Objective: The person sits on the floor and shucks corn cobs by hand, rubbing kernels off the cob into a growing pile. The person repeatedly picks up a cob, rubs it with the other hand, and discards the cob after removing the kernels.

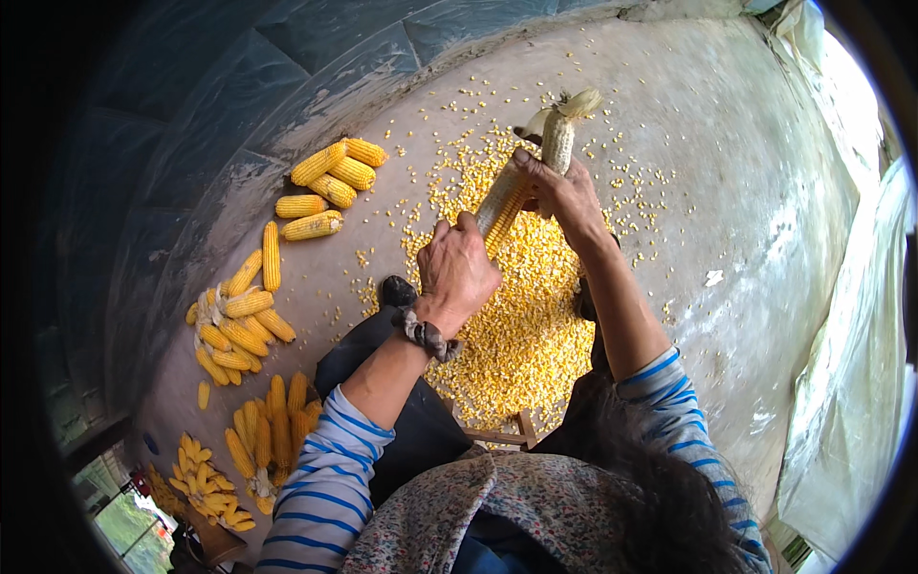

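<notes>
My left hand [459, 276] is closed around the lower end of a partly shelled corn cob [502, 204], whose bare pale side faces up and whose yellow kernels show along its right edge. At the cob's upper end, my right hand [563, 190] grips a bare corn cob [558, 143] with dry husk at its top, its lower part against the partly shelled one. Where the two cobs meet is partly hidden by my fingers. Below both hands a heap of loose yellow kernels [531, 323] lies on the floor between my legs.
Whole yellow corn cobs [312, 224] lie at the left, with husk-tied bunches [244, 326] nearer me. A wooden stool or frame [495, 436] shows between my legs. Dark sheeting [215, 93] borders the concrete floor [717, 179] at upper left; pale plastic sheeting [846, 359] hangs at right.
</notes>
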The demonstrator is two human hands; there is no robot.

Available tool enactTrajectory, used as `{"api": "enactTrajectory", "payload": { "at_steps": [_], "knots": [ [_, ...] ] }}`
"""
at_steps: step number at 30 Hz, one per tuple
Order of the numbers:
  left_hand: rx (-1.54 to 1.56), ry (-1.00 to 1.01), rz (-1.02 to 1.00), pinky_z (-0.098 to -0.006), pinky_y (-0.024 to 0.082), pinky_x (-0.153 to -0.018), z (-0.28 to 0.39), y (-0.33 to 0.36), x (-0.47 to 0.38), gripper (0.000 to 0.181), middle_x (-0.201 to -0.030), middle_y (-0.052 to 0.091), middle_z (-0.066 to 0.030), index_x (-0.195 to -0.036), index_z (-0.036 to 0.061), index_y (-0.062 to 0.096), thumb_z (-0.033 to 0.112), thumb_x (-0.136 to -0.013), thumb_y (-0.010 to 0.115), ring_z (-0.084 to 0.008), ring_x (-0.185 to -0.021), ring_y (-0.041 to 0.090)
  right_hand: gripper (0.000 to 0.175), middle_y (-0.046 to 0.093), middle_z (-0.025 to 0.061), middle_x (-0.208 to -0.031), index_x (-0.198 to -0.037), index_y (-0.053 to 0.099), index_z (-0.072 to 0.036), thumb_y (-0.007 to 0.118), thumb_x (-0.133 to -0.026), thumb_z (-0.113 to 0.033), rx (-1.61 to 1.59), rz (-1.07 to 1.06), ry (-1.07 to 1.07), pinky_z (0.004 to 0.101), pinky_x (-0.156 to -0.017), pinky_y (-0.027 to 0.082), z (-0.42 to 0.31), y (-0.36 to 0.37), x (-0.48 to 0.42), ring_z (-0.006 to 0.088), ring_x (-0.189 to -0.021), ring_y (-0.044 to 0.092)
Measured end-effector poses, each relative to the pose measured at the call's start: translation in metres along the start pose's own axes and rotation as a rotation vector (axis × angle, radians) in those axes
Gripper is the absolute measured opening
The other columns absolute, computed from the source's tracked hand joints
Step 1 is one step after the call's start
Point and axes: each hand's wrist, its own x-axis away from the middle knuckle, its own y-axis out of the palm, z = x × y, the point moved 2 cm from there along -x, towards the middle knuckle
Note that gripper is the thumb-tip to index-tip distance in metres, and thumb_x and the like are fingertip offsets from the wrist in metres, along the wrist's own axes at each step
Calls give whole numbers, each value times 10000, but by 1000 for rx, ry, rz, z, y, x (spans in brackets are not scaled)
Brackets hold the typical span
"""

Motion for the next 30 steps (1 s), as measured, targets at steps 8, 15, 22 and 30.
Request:
{"api": "enactTrajectory", "payload": {
  "at_steps": [8, 15, 22, 30],
  "knots": [
    [599, -64, -186, -368, 524, -632, 6, 9, 3, 358, -709, 643, -154, -915, -34, 568, 172, -657, 706, -307, -642, 634, 182, 635, 26, -784, -921, 652, -9, 700, -853, -171, -125, 185, -167, 274, -562, 437, 18, 18, -5, 96, -671, 561],
    [1373, -59, -428, -290, 442, -593, 13, -12, 2, 192, -694, 601, -7, -807, 56, 608, 174, -677, 687, -124, -609, 537, 386, 595, 27, -762, -922, 604, -31, 712, -857, -395, -393, -8, -165, 238, -499, 378, 10, 2, -14, 84, -569, 503],
    [212, 127, -39, -459, 523, -738, -1, 11, 4, 422, -820, 643, -245, -998, -45, 559, 129, -653, 728, -425, -778, 628, 233, 644, 61, -741, -886, 660, -16, 732, -827, -229, -55, 97, -68, 311, -605, 468, 5, 4, -4, 151, -644, 600],
    [1689, -129, -755, -273, 478, -660, 14, -16, 16, 376, -768, 634, -52, -969, 22, 612, 129, -623, 713, -157, -702, 615, 322, 571, 6, -651, -766, 634, -39, 714, -847, -340, -404, 217, -102, 263, -452, 362, -3, -10, 0, 94, -499, 474]
  ]
}}
